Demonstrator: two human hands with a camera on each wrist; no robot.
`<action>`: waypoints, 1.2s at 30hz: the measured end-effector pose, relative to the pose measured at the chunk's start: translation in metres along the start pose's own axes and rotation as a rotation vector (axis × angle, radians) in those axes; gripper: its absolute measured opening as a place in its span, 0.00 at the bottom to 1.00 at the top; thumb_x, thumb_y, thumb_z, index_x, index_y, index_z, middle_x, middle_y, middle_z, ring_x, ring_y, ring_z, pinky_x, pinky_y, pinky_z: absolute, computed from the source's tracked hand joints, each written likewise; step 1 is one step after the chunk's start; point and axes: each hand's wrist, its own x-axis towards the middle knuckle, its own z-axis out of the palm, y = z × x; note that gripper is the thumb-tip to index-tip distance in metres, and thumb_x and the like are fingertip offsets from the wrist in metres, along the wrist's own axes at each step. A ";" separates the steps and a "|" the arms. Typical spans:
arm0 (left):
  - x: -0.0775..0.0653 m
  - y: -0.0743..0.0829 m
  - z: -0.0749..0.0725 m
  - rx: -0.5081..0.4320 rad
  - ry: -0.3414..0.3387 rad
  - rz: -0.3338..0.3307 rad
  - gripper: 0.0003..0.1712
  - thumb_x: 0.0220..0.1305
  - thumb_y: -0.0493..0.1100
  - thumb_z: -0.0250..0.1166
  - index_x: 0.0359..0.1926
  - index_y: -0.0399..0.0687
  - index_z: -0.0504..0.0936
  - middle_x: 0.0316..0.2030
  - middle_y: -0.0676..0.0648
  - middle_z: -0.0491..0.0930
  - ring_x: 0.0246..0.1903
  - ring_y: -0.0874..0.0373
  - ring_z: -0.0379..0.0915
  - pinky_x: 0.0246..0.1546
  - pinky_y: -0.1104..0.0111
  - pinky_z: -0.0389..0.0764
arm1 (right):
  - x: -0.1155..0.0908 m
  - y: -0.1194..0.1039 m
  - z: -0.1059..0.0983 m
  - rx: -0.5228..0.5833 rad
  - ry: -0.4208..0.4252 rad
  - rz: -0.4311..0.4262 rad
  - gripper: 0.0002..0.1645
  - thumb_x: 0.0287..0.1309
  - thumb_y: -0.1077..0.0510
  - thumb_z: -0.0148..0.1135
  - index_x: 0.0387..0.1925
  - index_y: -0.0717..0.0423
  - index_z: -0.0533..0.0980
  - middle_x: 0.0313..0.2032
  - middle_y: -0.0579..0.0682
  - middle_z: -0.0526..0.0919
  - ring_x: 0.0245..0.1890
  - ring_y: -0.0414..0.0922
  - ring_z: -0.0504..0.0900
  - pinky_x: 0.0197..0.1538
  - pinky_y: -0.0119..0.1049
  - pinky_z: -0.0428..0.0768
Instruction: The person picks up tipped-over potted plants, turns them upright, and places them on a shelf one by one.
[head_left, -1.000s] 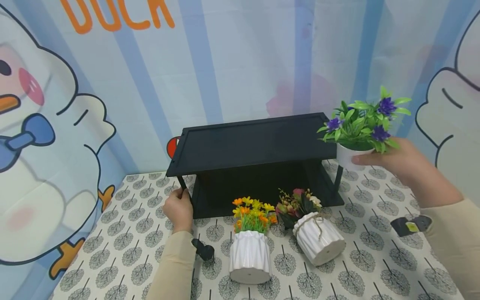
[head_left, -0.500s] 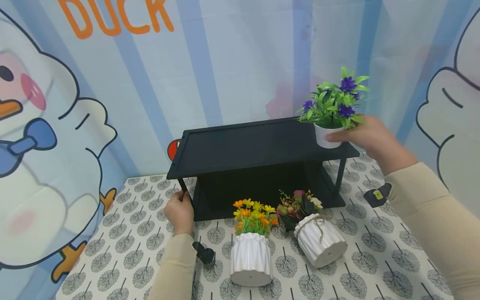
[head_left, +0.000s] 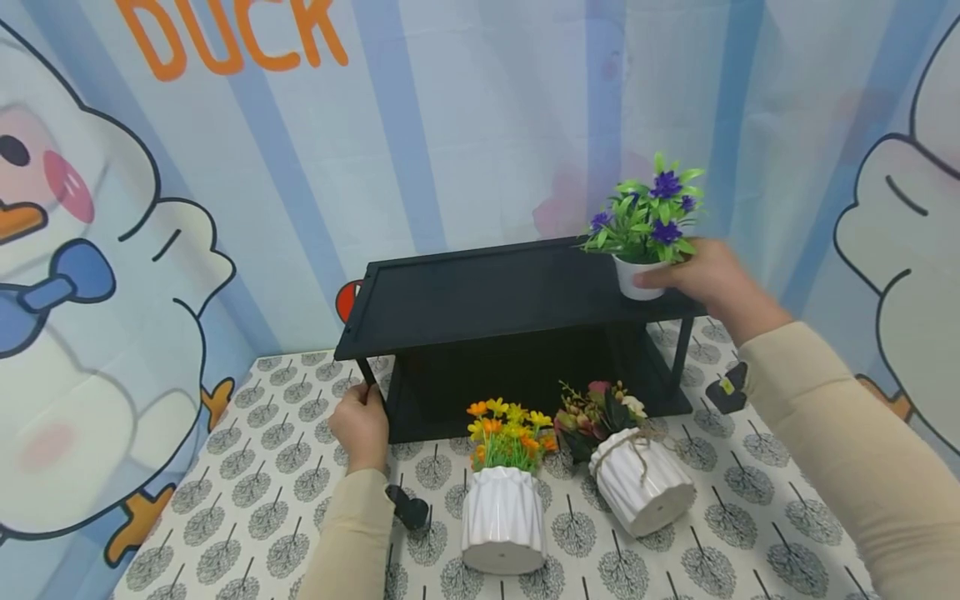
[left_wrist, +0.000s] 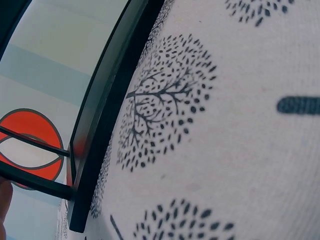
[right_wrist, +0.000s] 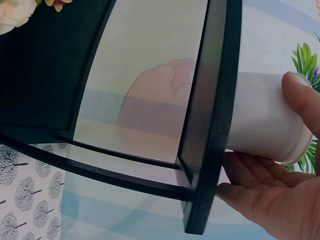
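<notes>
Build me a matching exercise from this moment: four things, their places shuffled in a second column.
1. Purple-flowered potted plant
2. Orange-and-yellow-flowered potted plant
3. Twine-tied pot
4. Left hand

A. On the tablecloth, further left
B. Gripping the left front post of the black shelf
C. On the tablecloth, further right
D. In the right hand

Pairs: 1-D, 2-A, 3-C, 4-B

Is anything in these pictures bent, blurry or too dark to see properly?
Head view: beneath the top of the black shelf, it's too dark for much detail. Left wrist view: the shelf's edge bows, probably lens distortion, and the tablecloth looks slightly soft. Right wrist view: the rails curve too, but the white pot reads clearly.
</notes>
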 end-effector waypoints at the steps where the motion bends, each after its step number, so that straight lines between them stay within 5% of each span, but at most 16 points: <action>1: 0.000 0.000 0.000 -0.002 -0.003 -0.002 0.12 0.63 0.40 0.59 0.39 0.34 0.83 0.32 0.36 0.83 0.29 0.44 0.79 0.31 0.55 0.77 | 0.001 0.001 0.001 0.000 0.000 -0.002 0.48 0.44 0.46 0.72 0.64 0.60 0.63 0.62 0.64 0.66 0.60 0.64 0.64 0.59 0.60 0.64; 25: 0.002 0.000 0.001 -0.004 -0.020 -0.028 0.12 0.63 0.39 0.58 0.41 0.33 0.82 0.33 0.35 0.83 0.31 0.43 0.80 0.32 0.55 0.78 | 0.000 0.010 0.003 -0.029 -0.002 0.007 0.50 0.46 0.41 0.69 0.64 0.63 0.61 0.61 0.66 0.65 0.61 0.64 0.62 0.59 0.61 0.63; 32: 0.001 0.002 0.001 0.003 -0.018 -0.030 0.12 0.63 0.39 0.58 0.40 0.33 0.82 0.34 0.35 0.83 0.31 0.43 0.80 0.32 0.54 0.78 | -0.016 0.012 -0.010 -0.045 -0.052 0.072 0.65 0.49 0.37 0.64 0.70 0.65 0.38 0.67 0.69 0.54 0.65 0.66 0.55 0.61 0.61 0.59; 36: 0.001 0.002 0.002 -0.004 -0.024 -0.032 0.12 0.64 0.39 0.58 0.41 0.34 0.82 0.34 0.35 0.83 0.32 0.43 0.80 0.32 0.55 0.78 | -0.032 0.013 -0.019 -0.069 -0.088 0.110 0.63 0.51 0.35 0.62 0.70 0.64 0.39 0.68 0.68 0.50 0.65 0.68 0.52 0.59 0.65 0.57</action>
